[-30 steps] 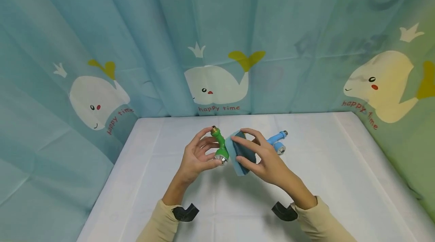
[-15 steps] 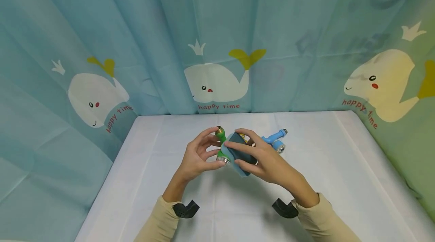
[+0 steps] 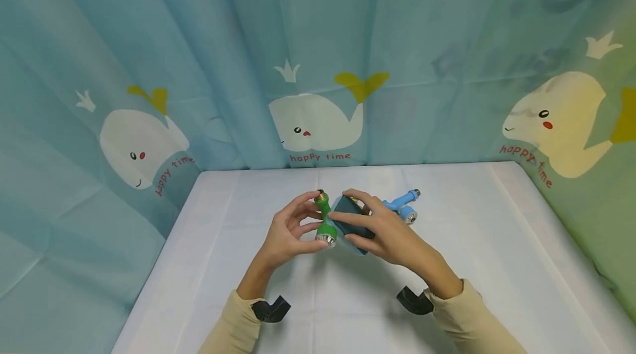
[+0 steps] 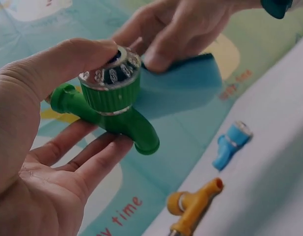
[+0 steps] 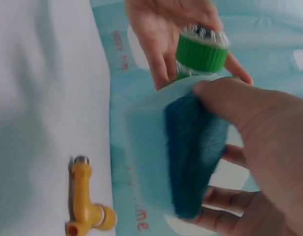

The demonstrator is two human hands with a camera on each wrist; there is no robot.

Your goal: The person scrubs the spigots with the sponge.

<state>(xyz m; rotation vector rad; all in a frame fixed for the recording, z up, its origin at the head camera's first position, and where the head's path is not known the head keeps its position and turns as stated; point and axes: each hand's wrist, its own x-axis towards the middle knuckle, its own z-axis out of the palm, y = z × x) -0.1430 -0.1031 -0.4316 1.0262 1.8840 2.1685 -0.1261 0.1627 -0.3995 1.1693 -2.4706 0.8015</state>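
A small green tap [image 3: 325,215] with a silver-topped ribbed knob is held up over the table in my left hand [image 3: 284,233]. In the left wrist view, the thumb presses on the knob [image 4: 112,83] and the fingers support the tap's body from below. My right hand [image 3: 395,235] grips a blue sponge [image 3: 348,209] with a darker scouring face. The sponge [image 5: 190,147] lies against or just beside the green tap; contact is partly hidden. Its pale side faces the tap, and the right thumb and fingers clasp its edges.
A blue tap [image 3: 401,200] lies on the white table [image 3: 477,243] beyond my right hand. Near it lies a yellow tap [image 5: 85,194], mostly hidden behind that hand in the head view. A whale-printed curtain [image 3: 427,39] hangs behind the table.
The sponge has moved left against the green tap, covering part of it half a second ago. Now more of the tap shows again, tilted slightly differently. Both hands keep their holds.
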